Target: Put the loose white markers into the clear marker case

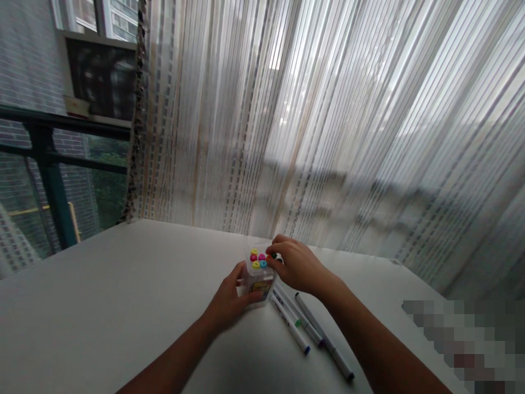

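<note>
**Marker case held between two hands on a white surface**

The clear plastic case (258, 279) stands upright on the white surface (123, 295), near its far edge, with the hands around it. Its walls are translucent, and a printed label (260, 288) in dark, yellow and red shows on the near face, too small and blurred to read. Round marker caps (257, 257) crowd the open top in yellow, magenta, cyan and other colours.

The left hand (226, 294) grips the case from the near left, with its fingers curved around the side and its thumb across the front. The right hand (294, 266) comes in from the right, with its fingers (279, 247) curled down over the top at the far-right caps. Whether it is pinching one marker cannot be told.

Three loose markers (305, 328) lie just beside the case, angled toward the near right. Their slim barrels are white to pale grey with dark ends, and one has a green band (297, 323). Dark print on a barrel (279, 302) is illegible.

Behind the surface hangs a sheer striped curtain (328, 109), with a dark-railed window (49, 164) and a brick wall (24, 54) to the left.
</note>
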Motion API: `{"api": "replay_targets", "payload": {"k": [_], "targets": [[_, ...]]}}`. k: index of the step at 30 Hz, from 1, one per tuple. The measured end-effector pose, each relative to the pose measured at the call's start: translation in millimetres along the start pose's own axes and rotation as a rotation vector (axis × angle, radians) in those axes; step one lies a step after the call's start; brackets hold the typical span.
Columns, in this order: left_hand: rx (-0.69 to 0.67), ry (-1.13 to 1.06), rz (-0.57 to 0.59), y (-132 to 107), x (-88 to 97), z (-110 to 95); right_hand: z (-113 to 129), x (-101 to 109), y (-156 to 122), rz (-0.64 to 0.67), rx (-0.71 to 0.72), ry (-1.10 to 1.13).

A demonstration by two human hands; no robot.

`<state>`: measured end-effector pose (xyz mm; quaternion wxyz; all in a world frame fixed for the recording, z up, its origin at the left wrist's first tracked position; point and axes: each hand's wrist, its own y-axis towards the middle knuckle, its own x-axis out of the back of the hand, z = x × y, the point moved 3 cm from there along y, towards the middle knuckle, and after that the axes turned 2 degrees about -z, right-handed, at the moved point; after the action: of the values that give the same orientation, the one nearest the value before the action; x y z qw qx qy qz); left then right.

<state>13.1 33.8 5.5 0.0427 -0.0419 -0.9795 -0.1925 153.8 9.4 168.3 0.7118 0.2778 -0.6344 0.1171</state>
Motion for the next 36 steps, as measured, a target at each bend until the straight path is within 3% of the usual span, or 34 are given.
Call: {"api": "replay_targets", "payload": {"k": [5, 8, 11, 15, 17, 18, 24, 26, 29, 33, 36], "targets": [[-0.003, 0.004, 0.01, -1, -1.3, -5, 2, -3, 7, 0.033, 0.03, -0.053], [0.008, -0.006, 0.014, -2, -1.9, -6, -1, -3, 10, -0.039, 0.039, -0.033], [0.034, -0.008, 0.03, -2, -2.0, -5, -11, 13, 4, -0.3, 0.052, 0.123], [0.064, 0.018, 0.031, -2, -1.0, -3, -42, 44, -26, -0.842, 0.02, 0.46], [0.074, 0.016, 0.022, -2, -0.7, -2, -61, 42, -45, -1.019, -0.066, 0.589], [0.076, 0.01, 0.022, -2, -0.8, -1, -70, 34, -53, -1.044, -0.116, 0.631], [0.055, 0.017, 0.03, -2, -0.2, 2, -99, -63, -77, -0.809, -0.34, 0.703], [0.07, 0.008, 0.021, -3, 1.0, 6, -102, -85, -80, -0.731, -0.364, 0.692], [0.105, -0.033, -0.006, -3, 3.2, 12, -100, -97, -81, -0.532, -0.402, 0.56], [0.154, -0.055, -0.038, -5, 6.0, 14, -92, -99, -80, -0.137, -0.475, 0.273], [0.162, -0.046, -0.053, -5, 7.2, 11, -87, -100, -80, 0.068, -0.498, 0.152]]}}
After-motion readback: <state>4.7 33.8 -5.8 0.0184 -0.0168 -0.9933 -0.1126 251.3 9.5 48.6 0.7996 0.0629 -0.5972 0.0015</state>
